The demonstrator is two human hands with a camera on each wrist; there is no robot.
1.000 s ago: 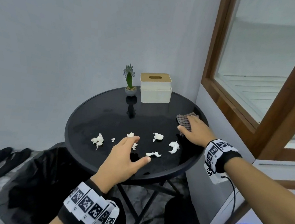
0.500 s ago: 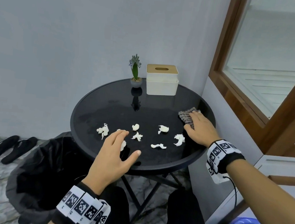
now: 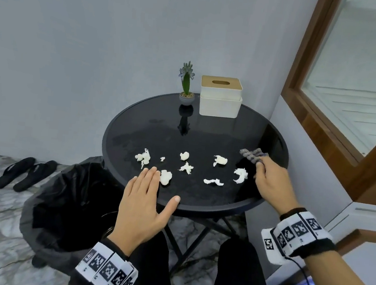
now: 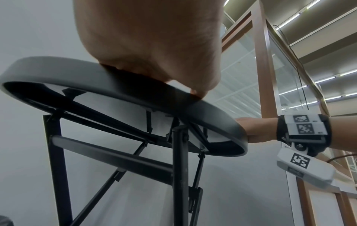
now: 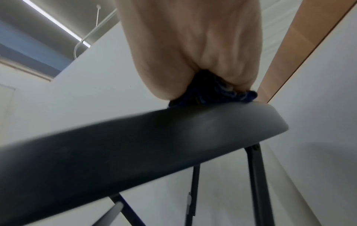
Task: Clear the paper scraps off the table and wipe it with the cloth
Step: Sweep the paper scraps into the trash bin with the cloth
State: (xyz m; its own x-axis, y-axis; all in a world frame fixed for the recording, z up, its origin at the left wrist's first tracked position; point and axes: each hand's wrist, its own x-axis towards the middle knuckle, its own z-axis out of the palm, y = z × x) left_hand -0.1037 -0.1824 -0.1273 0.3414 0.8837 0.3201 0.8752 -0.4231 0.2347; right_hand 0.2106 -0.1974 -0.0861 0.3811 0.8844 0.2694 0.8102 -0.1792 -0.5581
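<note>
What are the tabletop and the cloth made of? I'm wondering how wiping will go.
The tabletop looks like glossy black glass or lacquer: it mirrors the potted plant. The cloth, in the right hand, looks like grey knitted or chenille fabric, with ribbed, nubby ridges.

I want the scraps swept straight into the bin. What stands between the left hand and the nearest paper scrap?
Nothing visible. The left hand lies flat, fingertips beside the nearest paper scrap on the table.
</note>
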